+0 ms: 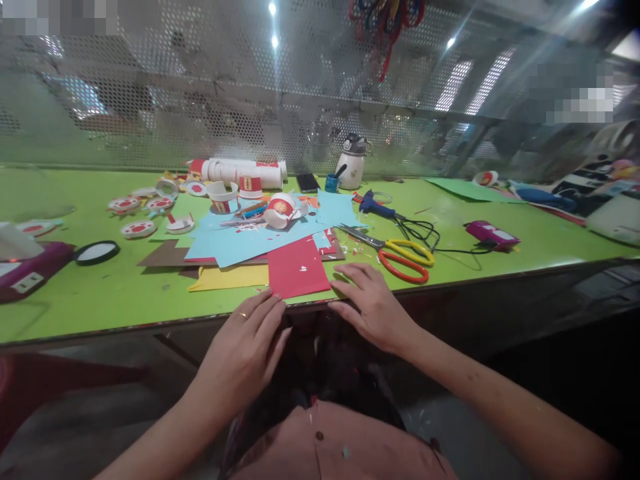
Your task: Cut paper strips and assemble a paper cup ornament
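My left hand [245,347] is open, fingers extended, tips at the near left corner of the red paper [299,270]; my right hand [373,308] is loosely spread by the near right corner, perhaps touching it; the paper lies at the green table's [130,303] front edge, scissors [400,259] to its right.

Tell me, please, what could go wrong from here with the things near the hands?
The red paper lies at the front edge of the table, between left hand and right hand: it might get brushed off. The scissors lie close beyond the right hand, so a careless reach could perhaps knock them.
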The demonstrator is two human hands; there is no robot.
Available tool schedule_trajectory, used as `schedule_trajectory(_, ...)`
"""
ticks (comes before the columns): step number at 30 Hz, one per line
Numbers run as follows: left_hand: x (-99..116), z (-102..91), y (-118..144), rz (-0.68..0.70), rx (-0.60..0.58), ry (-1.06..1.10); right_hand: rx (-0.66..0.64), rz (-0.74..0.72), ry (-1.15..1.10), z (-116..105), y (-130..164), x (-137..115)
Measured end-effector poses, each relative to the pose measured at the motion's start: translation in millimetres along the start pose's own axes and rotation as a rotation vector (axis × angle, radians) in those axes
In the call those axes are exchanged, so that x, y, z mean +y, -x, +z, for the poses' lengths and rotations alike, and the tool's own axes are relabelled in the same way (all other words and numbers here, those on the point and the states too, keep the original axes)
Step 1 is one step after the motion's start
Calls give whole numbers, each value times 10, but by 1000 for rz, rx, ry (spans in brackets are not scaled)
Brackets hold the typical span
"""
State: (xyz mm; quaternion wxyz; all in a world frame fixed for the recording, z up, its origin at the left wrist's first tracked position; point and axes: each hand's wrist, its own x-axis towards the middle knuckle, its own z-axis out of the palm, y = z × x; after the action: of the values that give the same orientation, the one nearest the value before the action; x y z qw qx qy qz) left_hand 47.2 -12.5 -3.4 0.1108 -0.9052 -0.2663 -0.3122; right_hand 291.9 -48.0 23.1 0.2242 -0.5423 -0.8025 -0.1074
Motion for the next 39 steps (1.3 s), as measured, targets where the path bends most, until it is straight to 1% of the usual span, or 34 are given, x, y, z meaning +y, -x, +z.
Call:
schedule_trajectory(2,-14,-15,-67,-34,4,9,64,10,-2,-43,-70,40)
schedule_trajectory(3,-22,-23,-110,-53,-1,12,67,-7,1,-59,-111,50)
schedule_trajectory(5,-37,-33,-193,-70,-22,14,10,-73,8,-73,-191,43)
schedule_trajectory(7,-42,-30,-249,-53,-34,9,-91,-141,27,-63,-246,7)
schedule_trajectory(8,-41,-24,-258,-36,-32,7,-129,-159,41,-51,-259,-16)
schedule_trajectory(10,-36,-1,-238,-21,-8,13,-157,-160,58,-22,-256,-60)
schedule_trajectory(12,-35,29,-177,-25,36,41,-145,-149,27,1,-223,-87)
schedule_trajectory(15,-41,70,-69,-56,96,107,-106,-133,-77,23,-157,-87)
schedule_trajectory(18,-37,90,-17,-107,124,170,-61,-107,-175,43,-109,-60)
schedule_trajectory(22,-23,93,-56,-179,110,189,-36,-74,-259,67,-88,-18)
schedule_trajectory(26,-50,77,-140,-199,100,239,-19,-54,-347,93,-111,18)
schedule_trajectory(28,-51,28,-173,-237,114,285,18,-33,-411,104,-139,31)
schedule_trajectory(30,-9,-58,-182,-322,153,350,43,7,-489,96,-174,35)
schedule_trajectory(31,33,-107,-173,-385,186,392,54,39,-531,79,-191,32)
schedule_trajectory(33,159,-187,-131,-574,262,494,75,123,-616,19,-214,10)
schedule_trajectory(34,236,-206,-103,-663,262,600,84,168,-652,-22,-218,-10)
schedule_trajectory(35,315,-205,-78,-754,181,763,86,207,-684,-65,-218,-36)
schedule_trajectory(37,459,-155,-57,-895,-31,1186,65,249,-742,-148,-207,-106)
schedule_trajectory(38,517,-115,-69,-959,-94,1394,40,255,-770,-180,-199,-147)
schedule_trajectory(39,562,-74,-95,-1013,-93,1556,11,255,-796,-205,-192,-190)
